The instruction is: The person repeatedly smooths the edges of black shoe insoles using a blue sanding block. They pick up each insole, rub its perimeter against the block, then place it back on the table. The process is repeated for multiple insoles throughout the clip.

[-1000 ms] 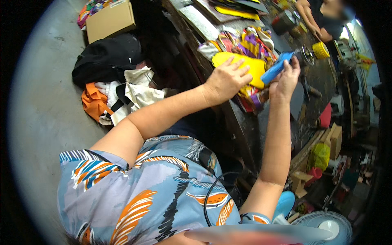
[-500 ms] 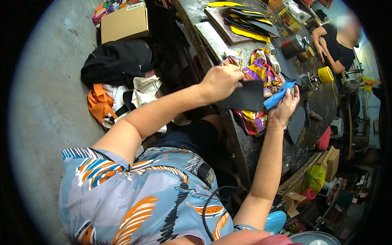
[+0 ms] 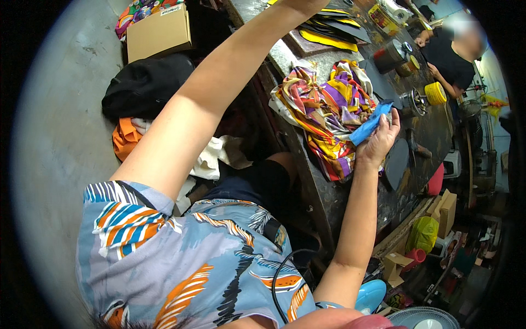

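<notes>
My left hand (image 3: 307,5) reaches far out to the top edge of the view, over the pile of black and yellow sole-shaped pieces (image 3: 332,34). Its fingers are cut off or hidden, so what it holds does not show. Palm up, my right hand (image 3: 378,140) has its fingers curled round a blue cloth-like strip (image 3: 368,127) with a dark end. Beside and beneath that strip lies a crumpled multicoloured patterned cloth (image 3: 329,104), spread along the near part of the dark workbench (image 3: 350,205).
Dark cans (image 3: 390,56), a yellow roll (image 3: 435,93) and a hammer-like tool (image 3: 421,143) sit on the bench. Dark rounded flat pieces (image 3: 396,163) lie near my right wrist. Across the bench is another person (image 3: 449,60). A cardboard box (image 3: 158,34) and black bag (image 3: 145,85) are at left.
My left hand has moved up and away from the patterned cloth to the top edge. The flat black piece it held over the cloth is out of sight. My right hand has barely moved.
</notes>
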The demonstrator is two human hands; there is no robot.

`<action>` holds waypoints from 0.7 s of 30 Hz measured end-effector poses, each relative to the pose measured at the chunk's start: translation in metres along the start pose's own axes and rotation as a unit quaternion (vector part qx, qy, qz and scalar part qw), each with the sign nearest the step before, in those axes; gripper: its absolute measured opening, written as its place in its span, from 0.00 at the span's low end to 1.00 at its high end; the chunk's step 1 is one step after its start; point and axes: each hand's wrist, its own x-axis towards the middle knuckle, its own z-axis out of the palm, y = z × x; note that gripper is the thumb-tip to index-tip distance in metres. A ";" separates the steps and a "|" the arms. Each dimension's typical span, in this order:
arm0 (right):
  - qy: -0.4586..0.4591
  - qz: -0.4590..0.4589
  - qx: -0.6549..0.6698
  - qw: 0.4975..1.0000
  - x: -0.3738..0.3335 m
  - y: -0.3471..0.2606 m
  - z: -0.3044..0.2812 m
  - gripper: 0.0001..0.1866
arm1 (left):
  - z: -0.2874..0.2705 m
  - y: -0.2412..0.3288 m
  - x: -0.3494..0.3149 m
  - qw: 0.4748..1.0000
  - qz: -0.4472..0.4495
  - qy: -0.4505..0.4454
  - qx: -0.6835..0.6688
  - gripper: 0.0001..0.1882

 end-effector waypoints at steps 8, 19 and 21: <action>-0.006 0.001 0.004 1.000 0.001 0.001 0.001 0.21 | 0.070 0.000 0.000 1.000 -0.026 -0.008 -0.001 0.07; 0.013 -0.009 0.035 0.999 -0.002 -0.001 0.001 0.22 | 0.048 0.029 -0.088 0.980 0.033 -0.193 -0.038 0.22; 0.022 -0.017 0.054 0.998 -0.002 -0.001 0.001 0.22 | 0.021 0.064 -0.095 0.933 0.045 -0.350 -0.069 0.26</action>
